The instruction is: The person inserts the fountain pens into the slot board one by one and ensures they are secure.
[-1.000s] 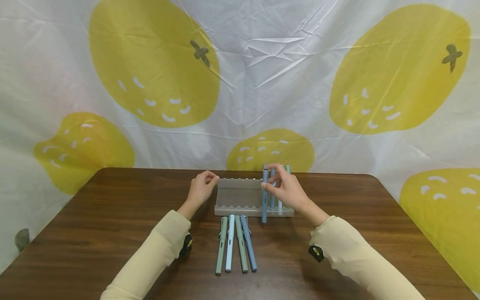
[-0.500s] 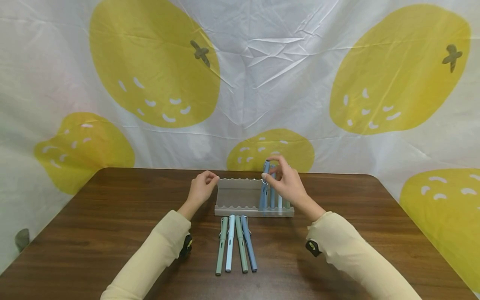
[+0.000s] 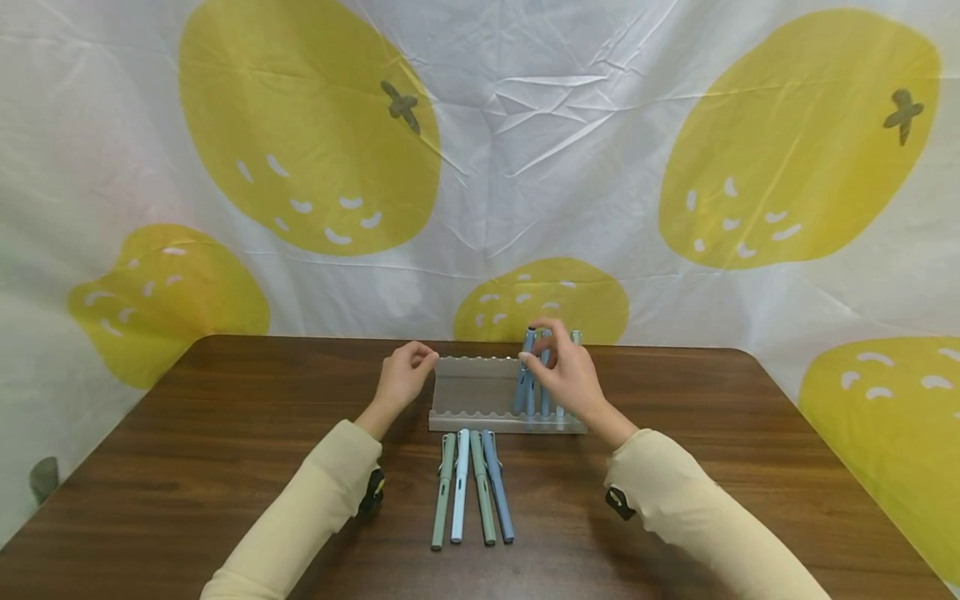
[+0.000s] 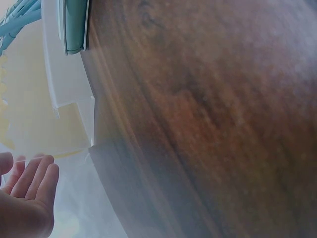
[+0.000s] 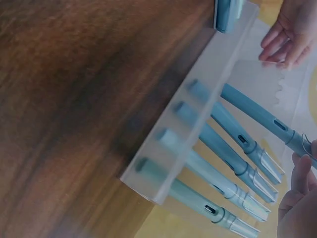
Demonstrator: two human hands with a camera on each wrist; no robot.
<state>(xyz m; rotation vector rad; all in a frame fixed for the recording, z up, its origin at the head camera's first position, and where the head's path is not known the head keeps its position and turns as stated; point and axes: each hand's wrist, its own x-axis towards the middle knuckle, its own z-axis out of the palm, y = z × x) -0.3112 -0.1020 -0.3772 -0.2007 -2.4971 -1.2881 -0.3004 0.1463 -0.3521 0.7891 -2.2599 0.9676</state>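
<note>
A clear pen rack with scalloped edges (image 3: 472, 392) stands on the table. My left hand (image 3: 403, 377) pinches its upper left corner between thumb and fingers. With my right hand (image 3: 568, 371) I pinch a blue pen (image 5: 262, 116) near its capped top; it leans slightly, its lower end at the rack's front ledge. Right of it, several pens stand in the notches: two blue pens (image 5: 233, 129), a light blue pen (image 5: 198, 166) and a green pen (image 5: 193, 198). In the head view my right fingers partly cover them.
In front of the rack, several pens lie side by side on the wooden table (image 3: 225, 467): two green pens (image 3: 442, 492), a light blue pen (image 3: 460, 487) and a blue pen (image 3: 498, 487). A lemon-print cloth (image 3: 540, 167) hangs behind the table.
One blue pen, held before the rack a second ago, now stands in a notch. My right hand has shifted slightly left, and the blue pen it holds now leans beside that one.
</note>
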